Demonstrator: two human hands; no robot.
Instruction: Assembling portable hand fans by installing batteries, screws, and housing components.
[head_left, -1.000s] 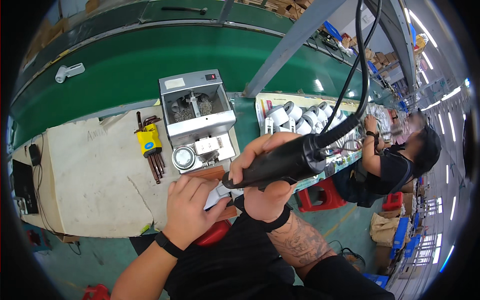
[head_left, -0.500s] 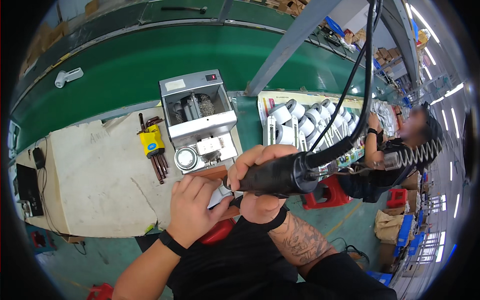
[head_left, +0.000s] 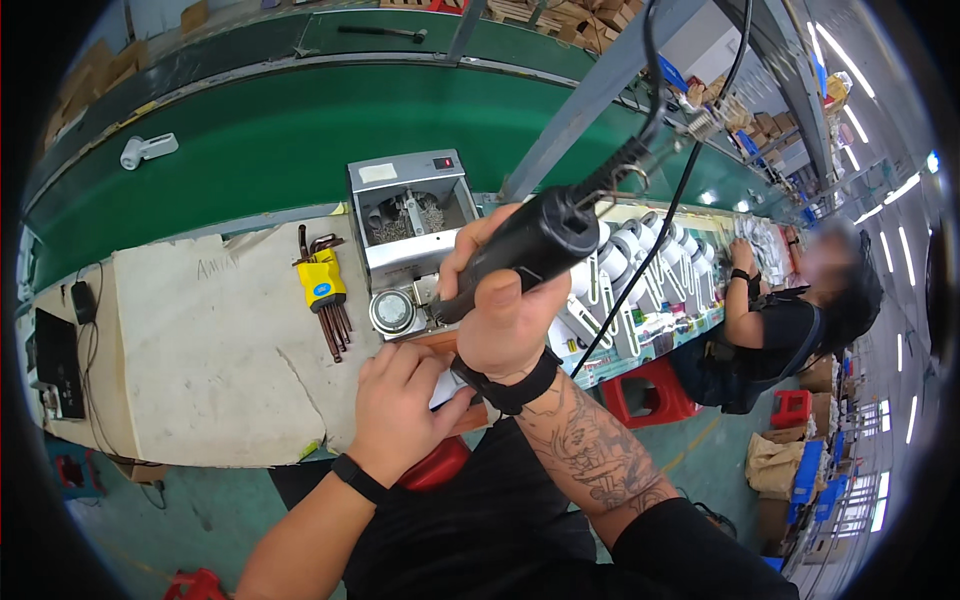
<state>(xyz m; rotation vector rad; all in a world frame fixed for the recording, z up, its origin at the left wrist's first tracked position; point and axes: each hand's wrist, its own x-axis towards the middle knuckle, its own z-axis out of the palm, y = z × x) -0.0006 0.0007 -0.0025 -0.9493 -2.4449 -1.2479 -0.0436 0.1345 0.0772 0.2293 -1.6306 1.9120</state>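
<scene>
My right hand (head_left: 505, 310) grips a black electric screwdriver (head_left: 525, 245) that hangs from a cable overhead, its tip pointing down and left toward the bench edge. My left hand (head_left: 400, 400) lies flat on a white part (head_left: 447, 390) at the near edge of the bench, most of it hidden under my fingers. Just behind both hands stands a grey screw feeder box (head_left: 410, 220) with screws in its open top and a round metal dish (head_left: 392, 312) in front.
A yellow holder of hex keys (head_left: 322, 290) lies on the cardboard-covered bench (head_left: 200, 340). A green conveyor belt (head_left: 260, 140) runs behind. White parts (head_left: 640, 265) sit in racks to the right, where another person (head_left: 790, 320) works. A red stool (head_left: 650, 395) stands below.
The screwdriver has swung from nearly level to a steeper tilt, tip down toward the bench. My left hand has stayed on the white part.
</scene>
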